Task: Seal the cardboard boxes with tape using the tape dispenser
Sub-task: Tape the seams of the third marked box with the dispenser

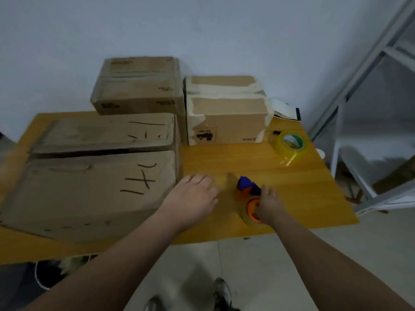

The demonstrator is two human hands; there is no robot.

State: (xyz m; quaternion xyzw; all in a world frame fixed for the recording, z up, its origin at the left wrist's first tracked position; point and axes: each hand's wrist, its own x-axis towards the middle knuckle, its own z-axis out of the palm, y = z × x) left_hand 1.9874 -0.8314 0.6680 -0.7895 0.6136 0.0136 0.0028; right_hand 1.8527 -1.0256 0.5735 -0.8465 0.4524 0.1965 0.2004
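Fingers (267, 191) round tape dispenser (246, 187) — right hand (270, 206).

An orange-yellow wooden table (292, 187) lies under the right grip (269, 205). A grey metal rack (336, 142) stands well right of it, and dark shoes (222, 290) are below it on the pale floor (280, 254).

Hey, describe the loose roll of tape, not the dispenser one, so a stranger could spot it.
On the yellow table, look at the far right corner, right of the white-taped cardboard box. The loose tape roll sits there, yellowish-clear with a green-and-white core, unlike the orange-cored roll in the dispenser.
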